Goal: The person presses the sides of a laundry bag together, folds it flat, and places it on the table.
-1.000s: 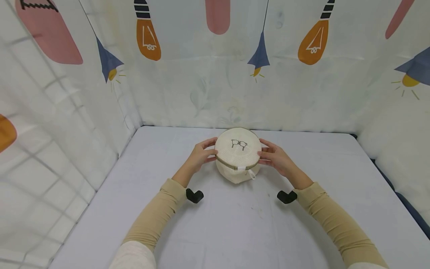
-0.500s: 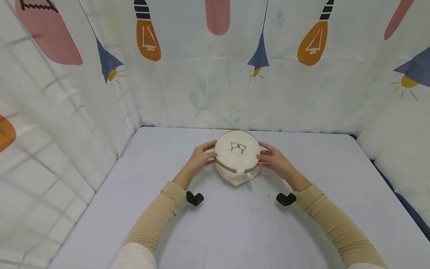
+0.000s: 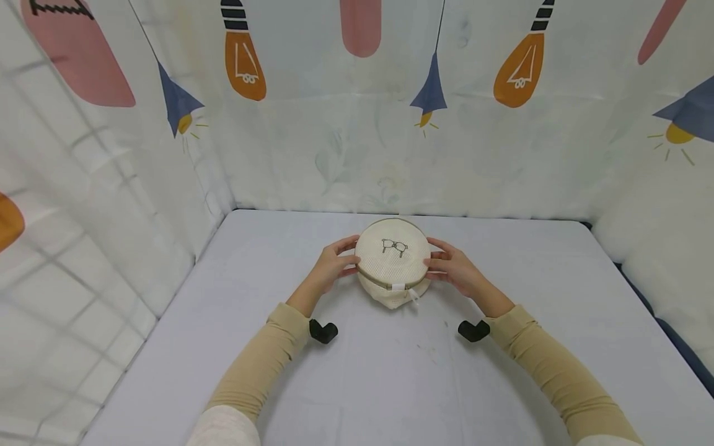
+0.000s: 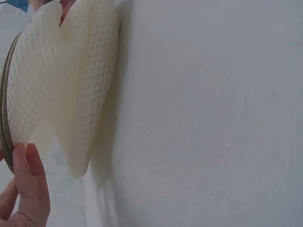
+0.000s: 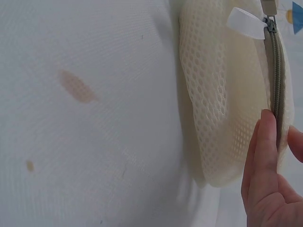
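Near the far edge of the counter (image 3: 401,384), a round cream mesh bag (image 3: 393,263) seems to rest on its slack base, lid tipped slightly toward the wearer. Left hand (image 3: 333,262) and right hand (image 3: 454,266) pinch opposite sides of the zippered rim (image 5: 278,71), thumbs lidward, fingers along the side; likely chosen because the rim looks firmer than the sagging mesh. Arms extended, angled inward, nearly mirrored; beige sleeves (image 3: 253,353) end at the wrists. White tab (image 5: 246,22) on the near side.
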Available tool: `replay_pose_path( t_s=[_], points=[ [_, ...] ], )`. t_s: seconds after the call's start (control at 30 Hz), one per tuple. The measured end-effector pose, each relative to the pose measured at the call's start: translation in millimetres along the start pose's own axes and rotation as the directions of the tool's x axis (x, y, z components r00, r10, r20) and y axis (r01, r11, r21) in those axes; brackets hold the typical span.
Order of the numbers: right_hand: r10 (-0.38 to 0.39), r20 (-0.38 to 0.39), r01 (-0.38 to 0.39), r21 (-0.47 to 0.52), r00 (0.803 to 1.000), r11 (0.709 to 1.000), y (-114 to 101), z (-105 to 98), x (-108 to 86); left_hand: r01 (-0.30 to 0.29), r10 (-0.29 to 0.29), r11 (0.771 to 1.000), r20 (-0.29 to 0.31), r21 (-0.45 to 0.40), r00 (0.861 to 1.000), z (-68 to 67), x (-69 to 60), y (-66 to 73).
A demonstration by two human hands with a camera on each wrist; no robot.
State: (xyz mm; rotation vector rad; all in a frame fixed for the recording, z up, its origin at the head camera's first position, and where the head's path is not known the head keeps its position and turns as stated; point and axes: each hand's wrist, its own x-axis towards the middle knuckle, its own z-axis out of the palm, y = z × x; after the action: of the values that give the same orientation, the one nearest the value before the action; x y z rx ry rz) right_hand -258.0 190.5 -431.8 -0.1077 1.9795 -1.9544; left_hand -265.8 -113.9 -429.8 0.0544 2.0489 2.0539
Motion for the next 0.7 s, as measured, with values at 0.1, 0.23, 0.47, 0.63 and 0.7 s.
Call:
replay_pose_path(
  t_s=[0.1, 0.23, 0.47, 0.63, 0.7],
  points=[
    [0.0, 0.002, 0.0, -0.004, 1.0, 1.0, 0.4, 0.0, 0.5, 0.0, 0.0, 1.0, -0.004, -0.001, 1.0, -0.1, 0.4, -0.9],
    [-0.002, -0.001, 0.002, -0.022, 1.0, 1.0, 1.0, -0.3, 0.9, 0.0, 0.0, 1.0, -0.006, 0.0, 1.0, 0.3, -0.9, -1.9],
    [-0.009, -0.014, 0.009, -0.063, 1.0, 0.998, 1.5, -1.5, 3.2, -0.006, 0.006, 1.0, 0.001, 0.004, 1.0, 1.2, -1.9, -2.2],
    [-0.003, -0.013, 0.002, -0.072, 1.0, 0.997, 1.7, -1.0, 4.0, -0.002, 0.002, 1.0, 0.012, 0.008, 1.0, -0.1, -1.7, -3.4],
    [-0.004, -0.005, 0.003, -0.077, 1.0, 0.997, 2.2, -0.8, 3.6, 0.001, -0.001, 1.0, 0.015, 0.012, 1.0, -0.9, -1.7, -4.3]
  ],
)
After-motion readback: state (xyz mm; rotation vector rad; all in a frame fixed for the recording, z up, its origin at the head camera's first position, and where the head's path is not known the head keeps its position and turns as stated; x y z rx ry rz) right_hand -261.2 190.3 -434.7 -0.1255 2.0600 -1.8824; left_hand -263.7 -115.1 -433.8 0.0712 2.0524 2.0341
